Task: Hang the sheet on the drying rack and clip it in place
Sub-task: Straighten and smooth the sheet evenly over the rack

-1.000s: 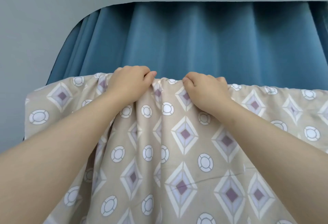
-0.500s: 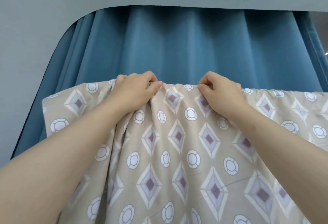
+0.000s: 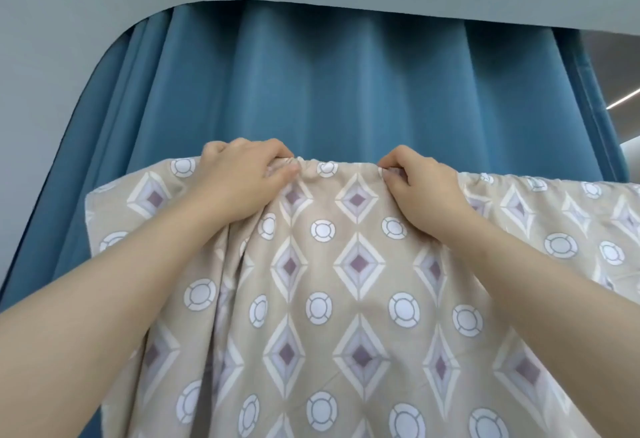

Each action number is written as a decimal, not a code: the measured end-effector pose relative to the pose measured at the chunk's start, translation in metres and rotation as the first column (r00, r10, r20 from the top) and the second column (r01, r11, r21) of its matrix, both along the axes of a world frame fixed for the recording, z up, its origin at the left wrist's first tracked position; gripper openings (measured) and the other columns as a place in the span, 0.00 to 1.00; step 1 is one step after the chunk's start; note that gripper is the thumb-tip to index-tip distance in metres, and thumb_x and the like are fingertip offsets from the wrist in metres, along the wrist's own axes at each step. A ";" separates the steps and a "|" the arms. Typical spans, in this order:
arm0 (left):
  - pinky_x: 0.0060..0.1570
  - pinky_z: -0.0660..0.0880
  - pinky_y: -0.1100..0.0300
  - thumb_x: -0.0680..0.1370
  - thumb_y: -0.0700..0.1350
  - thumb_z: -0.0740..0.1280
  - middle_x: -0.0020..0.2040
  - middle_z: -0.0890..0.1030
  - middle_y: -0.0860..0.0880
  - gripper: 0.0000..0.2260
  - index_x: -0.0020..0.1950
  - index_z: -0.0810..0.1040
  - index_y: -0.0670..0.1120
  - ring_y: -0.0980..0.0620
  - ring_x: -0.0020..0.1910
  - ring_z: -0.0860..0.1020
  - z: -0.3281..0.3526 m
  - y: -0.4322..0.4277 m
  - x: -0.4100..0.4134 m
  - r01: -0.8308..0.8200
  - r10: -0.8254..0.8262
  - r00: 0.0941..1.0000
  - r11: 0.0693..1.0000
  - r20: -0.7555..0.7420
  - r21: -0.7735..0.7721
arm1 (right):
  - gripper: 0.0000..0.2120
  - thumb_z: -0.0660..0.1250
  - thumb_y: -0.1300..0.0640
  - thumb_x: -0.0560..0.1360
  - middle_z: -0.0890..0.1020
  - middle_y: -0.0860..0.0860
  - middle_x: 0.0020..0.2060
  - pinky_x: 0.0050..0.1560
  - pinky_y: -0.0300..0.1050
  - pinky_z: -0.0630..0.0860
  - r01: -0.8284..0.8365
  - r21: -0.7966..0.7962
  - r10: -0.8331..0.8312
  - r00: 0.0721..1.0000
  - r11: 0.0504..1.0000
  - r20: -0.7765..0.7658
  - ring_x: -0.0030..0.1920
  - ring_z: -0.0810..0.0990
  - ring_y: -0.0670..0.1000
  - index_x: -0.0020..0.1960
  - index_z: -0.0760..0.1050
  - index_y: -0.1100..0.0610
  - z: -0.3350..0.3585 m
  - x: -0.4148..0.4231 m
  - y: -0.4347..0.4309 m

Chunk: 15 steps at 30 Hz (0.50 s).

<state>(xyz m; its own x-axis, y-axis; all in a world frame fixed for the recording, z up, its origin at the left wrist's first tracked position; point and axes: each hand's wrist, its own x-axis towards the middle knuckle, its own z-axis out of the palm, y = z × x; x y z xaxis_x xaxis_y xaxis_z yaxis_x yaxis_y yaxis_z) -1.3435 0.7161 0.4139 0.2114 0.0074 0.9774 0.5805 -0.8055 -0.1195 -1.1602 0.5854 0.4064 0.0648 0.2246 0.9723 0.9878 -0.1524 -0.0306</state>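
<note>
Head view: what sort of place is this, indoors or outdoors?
Probably an indoor room, used here for drying laundry. A pleated blue curtain hangs below a grey wall, and a patterned sheet hangs draped in front of it.

One sheet [image 3: 360,299], two hands, left hand [image 3: 242,177] and right hand [image 3: 427,193], one curtain [image 3: 311,91]

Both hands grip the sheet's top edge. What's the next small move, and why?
Probably slide the left hand outward along the top edge to smooth the sheet. It and the right hand pinch that edge, the fabric is gathered beside both, and folds hang below the left hand. No clip shows.
</note>
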 end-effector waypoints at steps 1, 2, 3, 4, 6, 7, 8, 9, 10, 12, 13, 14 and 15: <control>0.61 0.58 0.52 0.79 0.59 0.54 0.55 0.79 0.57 0.15 0.58 0.74 0.55 0.51 0.61 0.71 0.006 -0.009 0.006 -0.008 0.008 0.999 1.000 -0.032 0.004 | 0.11 0.55 0.56 0.80 0.82 0.51 0.52 0.57 0.46 0.63 0.024 0.005 -0.024 1.000 1.000 0.020 0.57 0.75 0.55 0.57 0.73 0.52 0.000 -0.001 0.001; 0.61 0.59 0.51 0.79 0.59 0.53 0.56 0.78 0.57 0.16 0.60 0.73 0.56 0.51 0.62 0.71 0.012 -0.018 0.014 -0.012 0.015 0.998 0.999 -0.067 0.041 | 0.12 0.55 0.56 0.80 0.82 0.50 0.52 0.56 0.46 0.62 0.032 0.012 -0.033 0.998 0.999 0.047 0.57 0.75 0.55 0.59 0.73 0.52 0.001 -0.003 0.001; 0.60 0.60 0.51 0.79 0.59 0.52 0.58 0.78 0.57 0.17 0.63 0.72 0.56 0.51 0.63 0.71 0.016 -0.026 0.024 -0.017 0.026 0.993 0.996 -0.113 0.084 | 0.12 0.54 0.56 0.80 0.82 0.50 0.52 0.56 0.46 0.62 0.030 0.016 -0.031 0.997 0.999 0.075 0.57 0.75 0.55 0.60 0.73 0.52 0.001 -0.007 0.003; 0.60 0.61 0.51 0.80 0.57 0.51 0.60 0.77 0.56 0.16 0.64 0.70 0.56 0.51 0.63 0.72 0.017 -0.032 0.034 -0.032 0.050 0.985 0.994 -0.168 0.106 | 0.13 0.54 0.56 0.80 0.81 0.50 0.53 0.57 0.46 0.61 0.018 0.010 -0.019 0.995 1.000 0.100 0.58 0.74 0.54 0.60 0.73 0.52 0.000 -0.011 0.005; 0.58 0.63 0.52 0.81 0.54 0.51 0.61 0.77 0.53 0.15 0.65 0.70 0.56 0.50 0.62 0.73 0.016 -0.033 0.047 -0.066 0.089 0.970 0.992 -0.225 0.105 | 0.14 0.54 0.56 0.80 0.80 0.48 0.56 0.60 0.44 0.59 -0.016 -0.037 0.021 0.991 0.999 0.132 0.60 0.73 0.53 0.63 0.72 0.51 -0.003 -0.016 0.006; 0.57 0.63 0.52 0.81 0.53 0.52 0.60 0.77 0.53 0.15 0.65 0.69 0.56 0.50 0.61 0.73 0.016 -0.030 0.047 -0.073 0.095 0.971 0.992 -0.219 0.107 | 0.15 0.55 0.55 0.80 0.80 0.47 0.57 0.62 0.43 0.58 -0.023 -0.064 0.032 0.990 0.998 0.138 0.61 0.73 0.51 0.64 0.71 0.50 -0.004 -0.015 0.004; 0.56 0.63 0.53 0.80 0.53 0.54 0.59 0.77 0.53 0.14 0.65 0.69 0.57 0.51 0.61 0.73 0.015 -0.025 0.042 -0.079 0.103 0.973 0.990 -0.207 0.120 | 0.15 0.54 0.55 0.80 0.79 0.47 0.57 0.63 0.43 0.57 -0.014 -0.080 0.024 0.991 0.997 0.132 0.62 0.72 0.51 0.65 0.70 0.49 -0.004 -0.012 -0.001; 0.56 0.62 0.54 0.79 0.52 0.57 0.59 0.76 0.54 0.15 0.66 0.68 0.57 0.51 0.61 0.73 0.013 -0.020 0.037 -0.095 0.122 0.973 0.986 -0.198 0.138 | 0.15 0.54 0.55 0.80 0.79 0.47 0.56 0.63 0.43 0.56 0.014 -0.079 -0.005 0.993 0.997 0.115 0.62 0.71 0.50 0.65 0.70 0.49 -0.005 -0.006 -0.008; 0.56 0.61 0.55 0.79 0.52 0.59 0.59 0.76 0.55 0.16 0.67 0.66 0.58 0.51 0.61 0.72 0.009 -0.015 0.031 -0.121 0.149 0.972 0.981 -0.180 0.154 | 0.16 0.54 0.54 0.80 0.79 0.47 0.56 0.63 0.43 0.55 0.060 -0.067 -0.054 0.994 0.996 0.095 0.62 0.71 0.51 0.66 0.69 0.48 -0.005 0.002 -0.015; 0.56 0.59 0.54 0.77 0.52 0.63 0.60 0.75 0.54 0.20 0.68 0.65 0.57 0.50 0.61 0.71 0.003 -0.008 0.024 -0.250 0.264 0.961 0.958 -0.087 0.140 | 0.16 0.53 0.53 0.79 0.77 0.47 0.60 0.64 0.46 0.55 0.172 -0.059 -0.167 0.983 0.983 0.071 0.64 0.69 0.51 0.66 0.68 0.48 -0.007 0.019 -0.029; 0.57 0.59 0.53 0.76 0.52 0.64 0.61 0.74 0.53 0.21 0.68 0.64 0.55 0.49 0.62 0.70 0.001 -0.008 0.022 -0.335 0.340 0.940 0.937 -0.033 0.098 | 0.17 0.53 0.53 0.79 0.75 0.46 0.62 0.65 0.47 0.55 0.210 -0.077 -0.205 0.976 0.975 0.073 0.65 0.68 0.51 0.67 0.67 0.47 -0.010 0.025 -0.034; 0.58 0.60 0.52 0.75 0.53 0.64 0.61 0.74 0.51 0.21 0.67 0.65 0.54 0.48 0.62 0.69 -0.001 -0.011 0.021 -0.398 0.399 0.917 0.916 -0.007 0.042 | 0.17 0.53 0.53 0.79 0.74 0.45 0.64 0.65 0.47 0.55 0.227 -0.101 -0.220 0.973 0.969 0.075 0.67 0.67 0.50 0.68 0.66 0.47 -0.012 0.029 -0.037; 0.60 0.60 0.51 0.75 0.53 0.65 0.61 0.73 0.50 0.21 0.67 0.65 0.53 0.47 0.63 0.68 -0.002 -0.014 0.021 -0.421 0.421 0.907 0.907 -0.020 -0.003 | 0.18 0.53 0.54 0.79 0.73 0.44 0.65 0.66 0.48 0.55 0.226 -0.121 -0.219 0.973 0.967 0.071 0.67 0.66 0.50 0.68 0.66 0.47 -0.014 0.031 -0.039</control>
